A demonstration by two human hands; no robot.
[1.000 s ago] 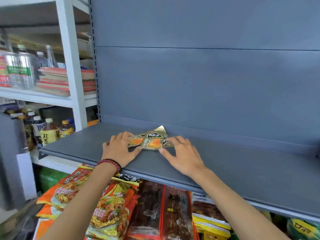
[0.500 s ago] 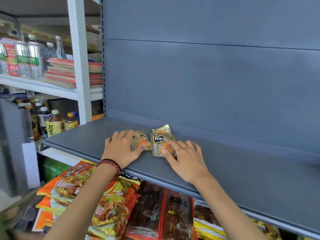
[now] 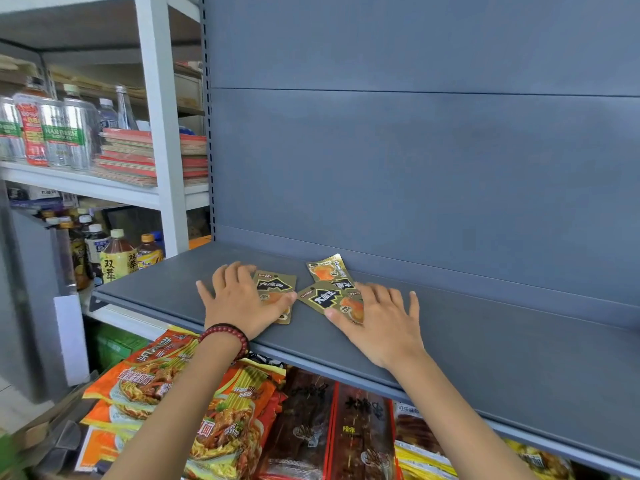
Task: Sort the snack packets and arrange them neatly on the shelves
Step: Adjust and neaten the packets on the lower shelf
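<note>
Three small gold snack packets lie flat on the grey shelf (image 3: 519, 358). My left hand (image 3: 239, 303) rests with spread fingers on the left packet (image 3: 277, 287), thumb across its lower half. My right hand (image 3: 377, 323) lies flat on the middle packet (image 3: 323, 299), fingers straight and covering its right side. The third packet (image 3: 329, 270) sits just behind, partly under the middle one, untouched.
The shelf below holds orange noodle packets (image 3: 156, 379) and dark red snack packets (image 3: 311, 427). A white rack (image 3: 156, 133) at the left carries bottles, cans and stacked books. The grey back panel (image 3: 415, 168) rises behind the shelf, which is bare to the right.
The packets were bunched together between my hands; now they are spread apart. My left hand has slid one packet left, my right hand has drawn another forward and right.
</note>
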